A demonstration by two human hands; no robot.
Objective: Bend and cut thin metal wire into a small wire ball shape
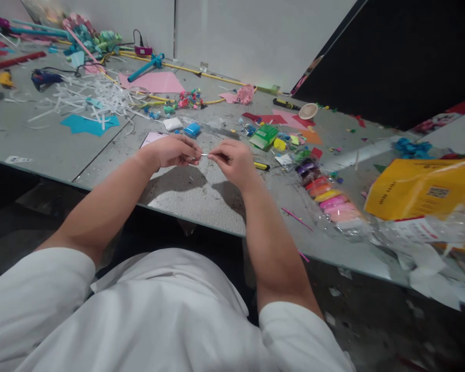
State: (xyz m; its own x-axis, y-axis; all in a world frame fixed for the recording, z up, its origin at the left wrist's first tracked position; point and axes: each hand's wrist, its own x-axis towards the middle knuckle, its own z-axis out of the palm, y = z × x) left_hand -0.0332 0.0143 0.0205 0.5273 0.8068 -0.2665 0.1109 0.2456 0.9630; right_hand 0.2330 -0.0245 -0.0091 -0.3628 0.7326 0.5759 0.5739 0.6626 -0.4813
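Spanning the short space between the hands, a thin, whitish, straight piece [204, 154] is lying with its long axis running left to right above the scuffed grey table [186, 204], the left hand [172, 151] pinching one end and the right hand [234, 160] pinching the other. On the right, a glossy yellow packet [426, 188] is showing dark print and a square code, both too small to read, and is resting near soft, rounded multicoloured packs [329, 196].
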